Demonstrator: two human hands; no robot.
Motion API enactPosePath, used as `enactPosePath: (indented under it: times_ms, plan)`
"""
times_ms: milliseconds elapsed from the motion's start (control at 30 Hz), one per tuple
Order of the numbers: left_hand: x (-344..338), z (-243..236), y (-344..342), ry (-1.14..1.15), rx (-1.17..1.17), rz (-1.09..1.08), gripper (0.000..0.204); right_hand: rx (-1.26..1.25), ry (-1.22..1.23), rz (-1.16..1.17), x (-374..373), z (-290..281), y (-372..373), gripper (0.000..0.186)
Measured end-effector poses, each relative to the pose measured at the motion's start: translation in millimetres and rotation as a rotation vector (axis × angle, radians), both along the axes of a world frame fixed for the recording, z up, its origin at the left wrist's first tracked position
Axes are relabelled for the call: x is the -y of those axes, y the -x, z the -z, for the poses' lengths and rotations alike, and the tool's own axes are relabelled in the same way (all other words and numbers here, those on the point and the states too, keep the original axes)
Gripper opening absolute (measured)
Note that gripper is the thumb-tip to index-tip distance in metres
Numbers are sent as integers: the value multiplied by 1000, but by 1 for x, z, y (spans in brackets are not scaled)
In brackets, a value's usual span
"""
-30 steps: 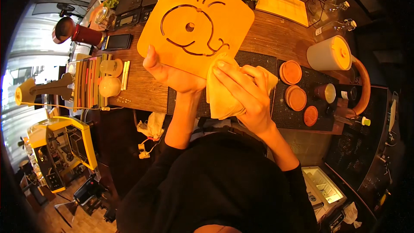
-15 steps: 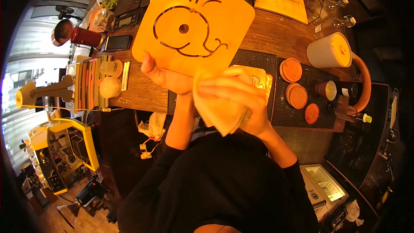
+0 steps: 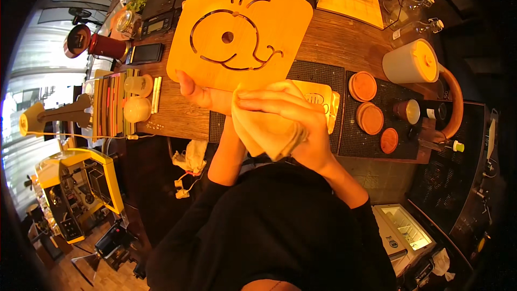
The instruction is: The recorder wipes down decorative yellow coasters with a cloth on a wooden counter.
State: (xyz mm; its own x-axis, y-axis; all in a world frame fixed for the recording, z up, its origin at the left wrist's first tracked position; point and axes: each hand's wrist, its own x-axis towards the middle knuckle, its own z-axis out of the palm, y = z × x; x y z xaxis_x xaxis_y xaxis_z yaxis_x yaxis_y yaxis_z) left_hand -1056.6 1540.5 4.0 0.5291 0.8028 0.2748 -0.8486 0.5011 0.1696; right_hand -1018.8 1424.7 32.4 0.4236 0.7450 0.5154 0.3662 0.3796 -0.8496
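A square wooden trivet [image 3: 280,27] with rounded corners and a cut-out whale figure is held up over the counter. My left hand [image 3: 203,97] grips its near edge from below, the thumb at the lower left corner and the other fingers hidden behind the board. In my right hand [image 3: 309,126] is a folded pale cloth [image 3: 264,132], pressed up against the board's near edge beside my left hand. Behind my right hand, another flat board with cut-outs [image 3: 319,97] lies on a black mat [image 3: 318,71], partly covered by the hand.
Round reddish coasters [image 3: 369,118] lie on a dark mat at the right, near a small cup [image 3: 407,111] and a white lidded pitcher [image 3: 401,67]. Glass bottles [image 3: 417,31] stand at the back right. Books [image 3: 112,99] and a phone [image 3: 145,53] are at the left.
My right hand and the cloth have shifted slightly left along the board's near edge. The trivet has moved a little left, and more of the board behind my right hand shows.
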Motion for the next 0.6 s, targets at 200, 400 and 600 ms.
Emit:
enactPosePath:
  times_ms: [200, 400, 600]
  plan:
    - [0, -1, 1, -47, -181, -175, 73, 150, -39, 371, 8, -7, -18, 34]
    - [4, 12, 3, -71, -242, -175, 74, 188, 25, 270, -7, 2, 9, 32]
    - [-10, 43, 15, -86, -164, 20, 72, 495, 1, 335, 0, 4, -11, 34]
